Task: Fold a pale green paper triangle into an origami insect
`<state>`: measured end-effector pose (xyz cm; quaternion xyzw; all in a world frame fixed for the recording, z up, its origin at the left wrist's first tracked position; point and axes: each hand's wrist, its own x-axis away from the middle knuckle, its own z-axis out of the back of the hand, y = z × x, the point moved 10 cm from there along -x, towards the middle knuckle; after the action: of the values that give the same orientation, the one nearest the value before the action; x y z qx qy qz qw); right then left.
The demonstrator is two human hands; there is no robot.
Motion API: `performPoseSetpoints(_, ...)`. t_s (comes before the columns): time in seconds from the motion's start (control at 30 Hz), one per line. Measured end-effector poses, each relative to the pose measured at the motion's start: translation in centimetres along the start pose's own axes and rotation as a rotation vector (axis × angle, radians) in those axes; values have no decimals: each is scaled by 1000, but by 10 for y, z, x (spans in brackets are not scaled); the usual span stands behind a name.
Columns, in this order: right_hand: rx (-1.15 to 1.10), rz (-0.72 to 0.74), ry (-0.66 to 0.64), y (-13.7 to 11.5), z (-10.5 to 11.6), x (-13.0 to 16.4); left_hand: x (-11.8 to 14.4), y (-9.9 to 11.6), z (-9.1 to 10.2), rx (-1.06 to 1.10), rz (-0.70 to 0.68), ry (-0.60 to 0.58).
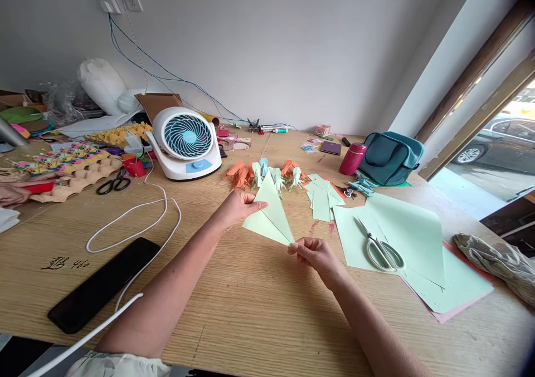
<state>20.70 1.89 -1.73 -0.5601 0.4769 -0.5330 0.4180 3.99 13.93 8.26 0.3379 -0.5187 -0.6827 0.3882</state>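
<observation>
A pale green paper point(271, 214), folded into a kite-like point, is held just above the wooden table point(251, 310). My left hand point(239, 205) pinches its left upper edge. My right hand point(314, 253) pinches the narrow tip at the lower right. Behind the paper stands a row of finished orange, green and blue origami figures point(267, 174). A small pile of folded green pieces point(322, 194) lies to the right of them.
Green sheets point(418, 238) with white-handled scissors point(382, 250) lie at right, a cloth point(497, 263) beyond. A white desk fan point(186, 142), its cable point(137, 221), a black phone point(104, 283), black scissors point(113, 183), a red bottle point(353, 158) and a teal bag point(390, 157) stand around.
</observation>
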Motion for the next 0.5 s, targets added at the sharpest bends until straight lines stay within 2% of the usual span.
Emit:
performPoseSetpoints(0.1,8,13,-19,0,2,-1,-2,-8,-5,46,57,-73)
performPoseSetpoints(0.37,158,83,-50,-11,12,-2,-9,-16,4,68,62,-25)
performPoseSetpoints(0.5,145,138,-11,-23,17,-2,-8,-21,-6,99,85,-41)
